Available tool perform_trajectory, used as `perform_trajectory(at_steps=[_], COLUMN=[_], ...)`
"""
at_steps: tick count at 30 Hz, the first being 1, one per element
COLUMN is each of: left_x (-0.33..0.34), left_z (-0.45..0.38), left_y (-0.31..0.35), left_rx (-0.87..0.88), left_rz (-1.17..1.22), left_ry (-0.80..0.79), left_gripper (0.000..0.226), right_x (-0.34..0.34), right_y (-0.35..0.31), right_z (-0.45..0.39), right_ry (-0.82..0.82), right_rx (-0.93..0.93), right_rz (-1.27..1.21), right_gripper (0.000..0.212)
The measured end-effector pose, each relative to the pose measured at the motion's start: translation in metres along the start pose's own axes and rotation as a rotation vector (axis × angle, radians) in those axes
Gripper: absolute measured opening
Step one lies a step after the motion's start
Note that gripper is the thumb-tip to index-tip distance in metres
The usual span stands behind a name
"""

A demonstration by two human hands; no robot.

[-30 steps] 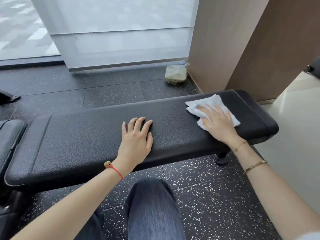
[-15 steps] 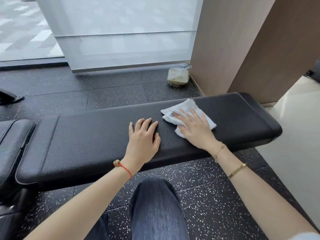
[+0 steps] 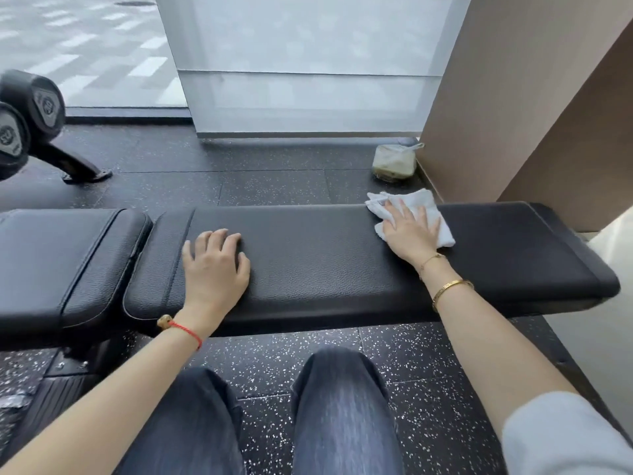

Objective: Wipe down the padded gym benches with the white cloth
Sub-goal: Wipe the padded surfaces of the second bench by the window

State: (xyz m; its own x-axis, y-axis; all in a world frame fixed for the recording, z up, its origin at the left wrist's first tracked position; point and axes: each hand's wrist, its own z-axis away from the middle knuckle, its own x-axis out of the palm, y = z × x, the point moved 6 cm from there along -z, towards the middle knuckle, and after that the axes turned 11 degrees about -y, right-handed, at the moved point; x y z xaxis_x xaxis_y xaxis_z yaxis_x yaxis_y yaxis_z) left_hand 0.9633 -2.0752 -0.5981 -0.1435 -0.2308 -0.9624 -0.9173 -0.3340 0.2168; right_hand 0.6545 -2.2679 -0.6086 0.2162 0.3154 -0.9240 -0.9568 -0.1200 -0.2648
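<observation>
A long black padded bench (image 3: pixel 325 262) runs across the view in front of my knees. My right hand (image 3: pixel 409 231) presses flat on the white cloth (image 3: pixel 428 209), which lies crumpled on the far edge of the pad, right of centre. My left hand (image 3: pixel 214 265) rests on the pad near its left end, palm down with the fingertips slightly bent. A second black pad (image 3: pixel 61 255) adjoins the bench at the left.
Dumbbells on a rack (image 3: pixel 30 121) stand at the far left. A small container with a spoon (image 3: pixel 394 162) sits on the speckled floor behind the bench, by a brown wall panel (image 3: pixel 513 97). A frosted glass panel (image 3: pixel 308 63) is beyond.
My right hand slid the cloth left to mid-bench, then back right toward the pad's far edge. My left hand now rests nearer the pad's left end. The view has shifted left.
</observation>
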Motion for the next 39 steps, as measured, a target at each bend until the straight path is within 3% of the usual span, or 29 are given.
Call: perform_trajectory(at_steps=[4,11,17,19,24,31,39], left_x=[-0.006,-0.001,-0.002,-0.003,-0.003,-0.002,-0.012], left_z=[0.002,0.001,0.002,0.002,0.002,0.002,0.006], left_y=[-0.035,-0.042,-0.044,-0.045,-0.043,-0.045,-0.062], left_rx=[-0.063,-0.089,-0.075,-0.073,-0.080,-0.084,-0.041], left_rz=[0.047,0.112,0.090,0.096,0.089,0.117,0.083], left_ry=[-0.010,0.004,0.011,0.014,0.006,0.036,-0.018], left_gripper=[0.047,0.039,0.042,0.042,0.040,0.041,0.040], right_x=[0.021,0.066,0.085,0.076,0.048,0.090,0.081], right_y=[-0.079,-0.212,-0.212,-0.185,-0.157,-0.204,-0.234], right_z=[-0.001,0.031,0.070,0.065,0.034,0.091,0.051], right_ry=[-0.017,-0.046,-0.083,-0.058,0.041,-0.002,-0.056], right_rx=[-0.151,-0.411,-0.634,-0.594,-0.224,-0.519,-0.416], right_rz=[0.082,0.149,0.160,0.137,0.099,0.121,0.116], right_gripper=[0.053,0.052,0.051,0.050,0.051,0.050,0.052])
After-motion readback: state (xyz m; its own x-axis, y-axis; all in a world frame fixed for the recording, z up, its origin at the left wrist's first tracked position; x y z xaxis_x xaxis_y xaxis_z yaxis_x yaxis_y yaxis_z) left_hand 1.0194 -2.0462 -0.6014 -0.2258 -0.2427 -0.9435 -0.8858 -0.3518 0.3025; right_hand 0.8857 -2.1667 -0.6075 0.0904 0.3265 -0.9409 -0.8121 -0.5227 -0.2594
